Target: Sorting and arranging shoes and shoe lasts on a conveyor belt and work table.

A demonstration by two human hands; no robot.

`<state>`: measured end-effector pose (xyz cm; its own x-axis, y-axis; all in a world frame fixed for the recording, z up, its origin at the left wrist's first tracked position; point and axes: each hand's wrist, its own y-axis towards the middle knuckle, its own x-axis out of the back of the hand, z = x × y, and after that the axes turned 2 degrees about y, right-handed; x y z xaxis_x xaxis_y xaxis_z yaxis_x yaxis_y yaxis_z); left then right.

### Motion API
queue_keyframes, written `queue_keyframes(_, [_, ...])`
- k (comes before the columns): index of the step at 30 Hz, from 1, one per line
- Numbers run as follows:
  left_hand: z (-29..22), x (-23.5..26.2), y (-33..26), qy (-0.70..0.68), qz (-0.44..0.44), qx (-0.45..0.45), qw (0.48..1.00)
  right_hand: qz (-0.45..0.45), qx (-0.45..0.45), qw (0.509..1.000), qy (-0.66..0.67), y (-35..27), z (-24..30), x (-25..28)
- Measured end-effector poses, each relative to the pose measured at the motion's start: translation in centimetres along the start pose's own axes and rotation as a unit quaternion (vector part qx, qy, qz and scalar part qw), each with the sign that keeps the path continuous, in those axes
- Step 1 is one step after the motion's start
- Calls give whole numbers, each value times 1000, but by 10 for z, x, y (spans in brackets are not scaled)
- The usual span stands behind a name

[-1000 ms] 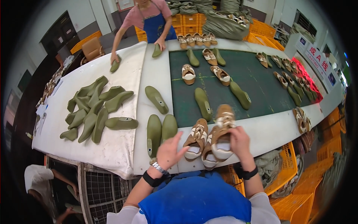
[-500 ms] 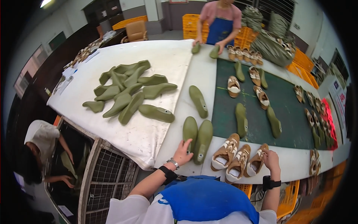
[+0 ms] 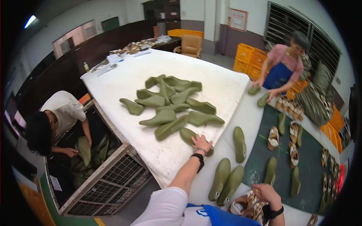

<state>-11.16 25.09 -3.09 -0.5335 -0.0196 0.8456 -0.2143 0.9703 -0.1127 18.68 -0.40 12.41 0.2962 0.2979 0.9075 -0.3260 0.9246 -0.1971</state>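
Reaching forward across the white table (image 3: 226, 81), the left hand (image 3: 201, 142) lay with fingers spread flat on a green shoe last (image 3: 189, 136) at the near edge of the cloth; nothing was pinched, the palm simply pressed on it. That last sat just below the loose pile of green lasts (image 3: 171, 103) heaped in the middle of the white cover. The right hand (image 3: 266, 192) was low at the person's side, curled over tan sandals (image 3: 247, 203) at the table's near rim; whether its fingers were closed on one could not be told. Two more green lasts (image 3: 225, 183) lay side by side just left of those sandals, and a single one (image 3: 239, 138) lay further up.

To the left stood a wire-mesh crate (image 3: 109, 171), open at the top, holding many green lasts (image 3: 85, 150); a person in a white shirt (image 3: 64, 111) bent into it with both arms inside. On the dark green mat (image 3: 313, 177) to the right, sandals and lasts stood in rows. Across the table a person in a blue apron (image 3: 279, 77) touched two lasts, with yellow crates (image 3: 250, 58) stacked behind.
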Motion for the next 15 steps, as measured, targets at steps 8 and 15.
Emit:
queue_keyframes(8, [77,-16,-10,-131,-125,-300,937,80,56,995,-7,53,-21,-3])
queue_keyframes(15, [83,9,-156,-151,-36,-294,943,181,34,981,68,123,-24,-8])
